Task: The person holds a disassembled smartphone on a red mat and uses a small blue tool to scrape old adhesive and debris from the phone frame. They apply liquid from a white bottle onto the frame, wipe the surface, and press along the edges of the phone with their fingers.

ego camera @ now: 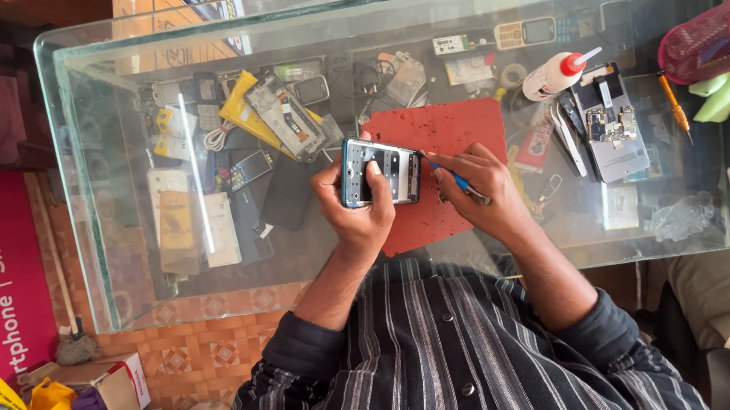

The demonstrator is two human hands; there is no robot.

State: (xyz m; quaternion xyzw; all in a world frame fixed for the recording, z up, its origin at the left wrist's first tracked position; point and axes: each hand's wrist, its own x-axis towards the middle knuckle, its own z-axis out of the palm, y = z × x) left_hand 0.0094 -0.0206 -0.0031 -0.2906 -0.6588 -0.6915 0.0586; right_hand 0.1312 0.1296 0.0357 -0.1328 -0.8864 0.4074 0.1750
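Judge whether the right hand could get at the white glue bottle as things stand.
Probably yes: the glue bottle lies in the open on the glass table, but the right hand holds a blue-handled tool, so it must free itself first.

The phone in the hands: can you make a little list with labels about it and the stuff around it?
Left hand: holds the opened phone
Right hand: holds a blue-handled tool, tip at the phone's edge
Under the phone: red mat on a glass table
Nearby: white glue bottle with red cap, another opened phone, pink pen basket
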